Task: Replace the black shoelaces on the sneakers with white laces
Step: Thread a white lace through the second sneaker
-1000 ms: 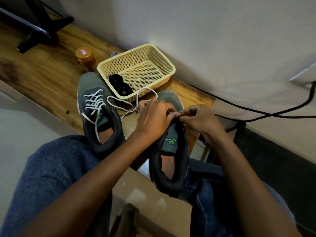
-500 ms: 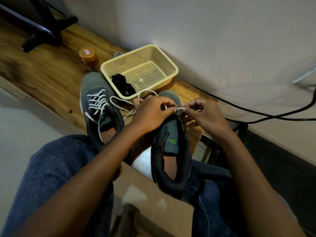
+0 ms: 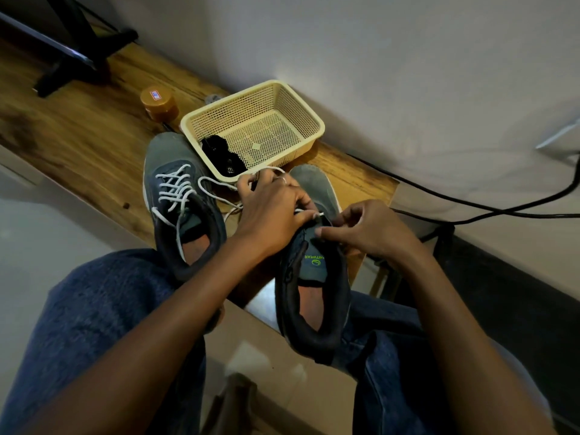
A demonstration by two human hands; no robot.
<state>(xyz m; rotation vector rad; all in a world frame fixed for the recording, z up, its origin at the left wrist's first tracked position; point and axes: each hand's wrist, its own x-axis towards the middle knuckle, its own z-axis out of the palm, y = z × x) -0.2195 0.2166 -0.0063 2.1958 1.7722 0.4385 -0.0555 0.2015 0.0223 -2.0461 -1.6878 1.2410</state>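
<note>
Head view, seated person, both knees in blue jeans at the lower edge of the frame.

Right sneaker: grey, heel toward the camera and hanging off the front edge of the wooden table, toe near the basket. Green logo visible on the tongue. Both hands work at its upper eyelets.

Left hand: laid over the lace area of the right sneaker, fingers curled, thumb and forefinger pinching the white lace close to its tip. The rest of that lace loops away to the left, across the gap between the shoes and over the basket's near rim.

Right hand: fingers curled, fingertips at the sneaker's right eyelet edge, just beside the lace tip. Whether it actually pinches the lace or only the shoe's edge: cannot tell (contact point hidden by the fingers).

Left sneaker: stands on the table to the left, already threaded with a white lace in crossing rows; loose ends trail toward the heel.

Cream plastic basket: on the table behind the shoes, near the wall. Black laces lie bundled in its near left corner.

Other items: an orange-lidded jar beside the basket's left corner; a black stand at far left; black cables running along the wall at right.
</note>
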